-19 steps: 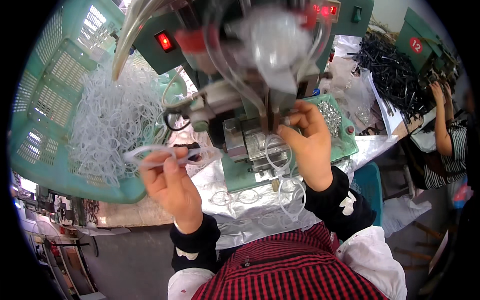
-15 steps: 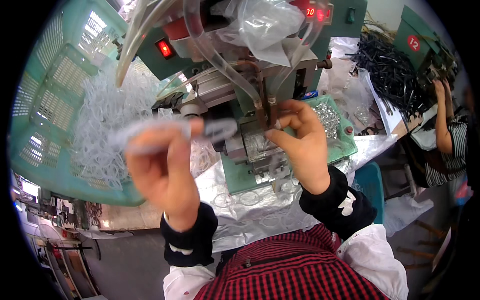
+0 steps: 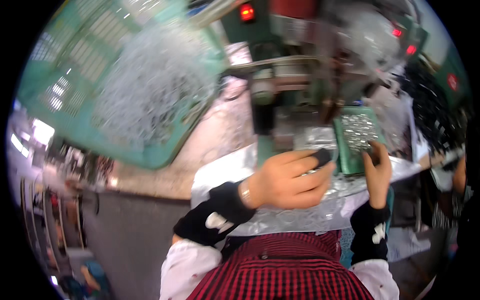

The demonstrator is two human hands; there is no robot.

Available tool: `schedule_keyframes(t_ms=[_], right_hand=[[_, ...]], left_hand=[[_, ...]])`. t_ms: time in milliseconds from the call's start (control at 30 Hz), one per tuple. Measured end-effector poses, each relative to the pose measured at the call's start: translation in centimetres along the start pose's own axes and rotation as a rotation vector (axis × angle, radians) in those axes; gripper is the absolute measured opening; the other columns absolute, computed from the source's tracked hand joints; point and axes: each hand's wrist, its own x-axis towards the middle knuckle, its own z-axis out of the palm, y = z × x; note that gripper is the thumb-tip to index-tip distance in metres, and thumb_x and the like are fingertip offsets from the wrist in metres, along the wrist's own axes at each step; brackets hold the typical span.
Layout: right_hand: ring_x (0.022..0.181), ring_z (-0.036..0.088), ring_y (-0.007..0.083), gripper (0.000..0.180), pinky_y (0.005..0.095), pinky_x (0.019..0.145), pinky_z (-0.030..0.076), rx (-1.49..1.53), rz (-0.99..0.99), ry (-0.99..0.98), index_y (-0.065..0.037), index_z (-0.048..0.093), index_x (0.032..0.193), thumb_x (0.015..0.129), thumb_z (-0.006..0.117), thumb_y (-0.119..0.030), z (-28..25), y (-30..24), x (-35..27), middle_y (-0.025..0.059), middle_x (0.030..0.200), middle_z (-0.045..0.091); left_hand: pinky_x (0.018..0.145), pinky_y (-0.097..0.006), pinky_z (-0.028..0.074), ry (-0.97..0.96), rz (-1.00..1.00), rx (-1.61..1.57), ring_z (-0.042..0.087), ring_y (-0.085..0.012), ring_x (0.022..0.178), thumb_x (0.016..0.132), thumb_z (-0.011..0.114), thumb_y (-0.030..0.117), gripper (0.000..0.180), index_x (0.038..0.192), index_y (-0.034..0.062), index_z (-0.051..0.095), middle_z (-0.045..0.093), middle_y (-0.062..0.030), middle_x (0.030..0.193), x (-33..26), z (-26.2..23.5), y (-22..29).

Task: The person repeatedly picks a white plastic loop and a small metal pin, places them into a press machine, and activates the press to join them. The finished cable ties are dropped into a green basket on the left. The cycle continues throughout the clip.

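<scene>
My left hand [image 3: 292, 182] is closed in front of the machine, knuckles up. A small black piece [image 3: 324, 157] shows at its thumb and forefinger; whether it is held or worn on a fingertip I cannot tell. Something shiny glints between the fingers. My right hand [image 3: 378, 170] is at the right edge of a green tray [image 3: 354, 168], thumb and forefinger drawn together over the small silver metal parts [image 3: 358, 131]. What lies between those fingertips is too small and blurred to make out.
A large green basket [image 3: 150, 159] of clear plastic loops [image 3: 155, 85] stands at the left. The green machine [image 3: 270, 95] with a lit red switch [image 3: 246, 12] is ahead. Clear loops lie on the silver sheet [image 3: 220, 172]. Black strips [image 3: 425, 105] are piled at the far right.
My view has turned. My left hand, which was raised with clear plastic loops, has come down to the right in front of the machine. My right hand has left the machine for the metal parts.
</scene>
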Motion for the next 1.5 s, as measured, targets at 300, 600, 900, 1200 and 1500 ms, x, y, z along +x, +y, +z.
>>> schedule_keyframes(t_ms=[300,600,900,1200,1500], right_hand=[[0.082,0.058,0.0335,0.013,0.0430,0.073,0.046,-0.487,-0.290,0.111,-0.005,0.065,0.092,0.082,0.071,-0.011,3.0,-1.1,2.3,0.0116,0.083,0.063],[0.089,0.062,0.0347,0.013,0.0415,0.080,0.049,-0.439,-0.364,0.181,-0.005,0.070,0.099,0.088,0.063,-0.007,2.9,-1.6,2.8,0.0134,0.093,0.068],[0.084,0.067,0.0232,0.013,0.0326,0.080,0.050,0.009,-0.150,0.097,-0.001,0.070,0.097,0.086,0.067,-0.006,3.7,-2.3,4.0,0.0105,0.091,0.070],[0.089,0.063,0.0157,0.018,0.0289,0.083,0.049,-0.005,0.019,0.240,0.002,0.071,0.104,0.087,0.068,-0.001,-3.7,2.7,-2.7,0.0075,0.098,0.070],[0.088,0.063,0.0150,0.014,0.0267,0.082,0.048,0.468,-0.124,-0.120,0.004,0.070,0.097,0.084,0.065,0.002,1.1,-10.6,2.6,0.0057,0.094,0.069]], left_hand=[[0.080,-0.044,0.056,0.106,-0.408,0.142,0.065,-0.0261,0.074,0.069,0.074,0.000,0.018,0.085,0.0044,0.065,0.070,-0.0130,0.106,-3.7,-2.0,2.8],[0.070,-0.048,0.048,-0.393,-1.208,0.783,0.060,-0.0382,0.082,0.087,0.066,0.026,0.025,0.076,0.0030,0.067,0.063,-0.0167,0.085,-19.1,-6.2,-7.3],[0.070,-0.051,0.047,-0.253,-1.254,0.316,0.061,-0.0460,0.079,0.085,0.058,0.027,0.029,0.079,-0.0007,0.063,0.065,-0.0241,0.080,-17.2,-5.4,-20.7],[0.056,-0.036,0.046,0.268,-1.386,0.010,0.061,-0.0189,0.067,0.095,0.058,0.016,0.019,0.083,0.0025,0.063,0.062,-0.0082,0.072,-15.6,-9.5,-12.3],[0.068,-0.041,0.051,-0.781,-1.524,0.157,0.067,-0.0330,0.073,0.067,0.084,0.043,0.048,0.082,0.0029,0.062,0.066,-0.0178,0.076,-18.5,-5.9,-11.6]])
